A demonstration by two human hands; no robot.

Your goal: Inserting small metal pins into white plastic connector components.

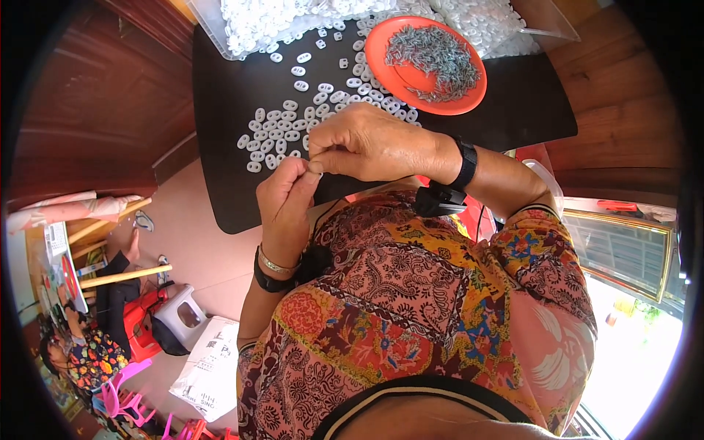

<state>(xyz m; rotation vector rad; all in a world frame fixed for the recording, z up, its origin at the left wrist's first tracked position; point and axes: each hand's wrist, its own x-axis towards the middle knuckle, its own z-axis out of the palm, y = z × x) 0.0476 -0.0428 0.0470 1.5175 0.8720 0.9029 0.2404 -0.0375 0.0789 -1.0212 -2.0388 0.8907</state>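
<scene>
My left hand (284,192) and my right hand (361,145) meet at the fingertips over the near edge of the black table (242,198). Both are closed in a pinch, and what lies between the fingers is too small and covered to make out. Just beyond them, small white oval plastic pieces with two holes (276,134) lie scattered over the tabletop. An orange-red plate (378,55) at the far right carries a heap of small grey metal screws or pins (433,59).
At the back, a clear plastic bin (220,33) is heaped with white pieces (271,22), with more piled to its right (488,22). Down to the left, another person (95,352) sits near a grey stool (180,312), a white sack (209,367) and pink chairs (121,400).
</scene>
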